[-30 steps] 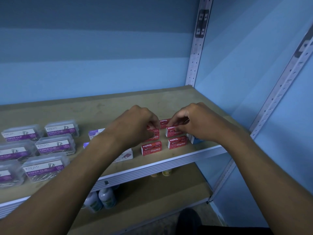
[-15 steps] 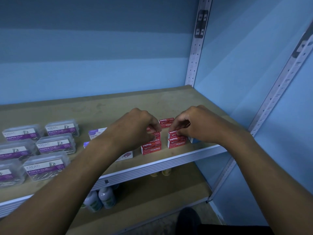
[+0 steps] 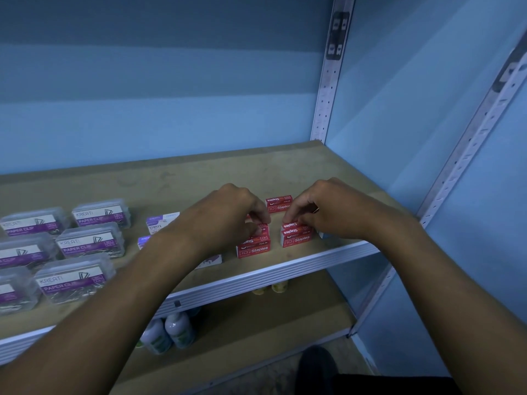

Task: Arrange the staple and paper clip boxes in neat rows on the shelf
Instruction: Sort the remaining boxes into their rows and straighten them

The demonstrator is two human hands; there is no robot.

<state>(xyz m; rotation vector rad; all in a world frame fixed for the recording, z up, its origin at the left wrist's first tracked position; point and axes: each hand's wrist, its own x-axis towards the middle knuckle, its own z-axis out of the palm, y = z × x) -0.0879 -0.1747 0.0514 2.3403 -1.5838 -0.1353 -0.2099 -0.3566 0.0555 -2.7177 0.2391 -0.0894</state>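
Small red staple boxes stand in two short columns near the front right of the wooden shelf (image 3: pixel 285 169). My left hand (image 3: pixel 228 215) pinches a red box in the left column, behind the front left box (image 3: pixel 253 250). My right hand (image 3: pixel 322 209) pinches the second red box (image 3: pixel 291 225) of the right column, pressed against the front right box (image 3: pixel 296 238). One more red box (image 3: pixel 279 204) sits farther back between my hands. White-and-purple staple boxes (image 3: pixel 159 222) lie partly under my left forearm. Several clear paper clip boxes (image 3: pixel 88 240) sit in rows at the left.
A perforated metal upright (image 3: pixel 328 81) stands at the shelf's back right corner, another upright (image 3: pixel 467 149) at the front right. The blue wall closes the right side. On the lower shelf stand small white bottles (image 3: pixel 168 332).
Both hands have drawn red boxes toward the shelf's front edge, closing the gaps behind the two front boxes. The rear red box has come into view between my hands.
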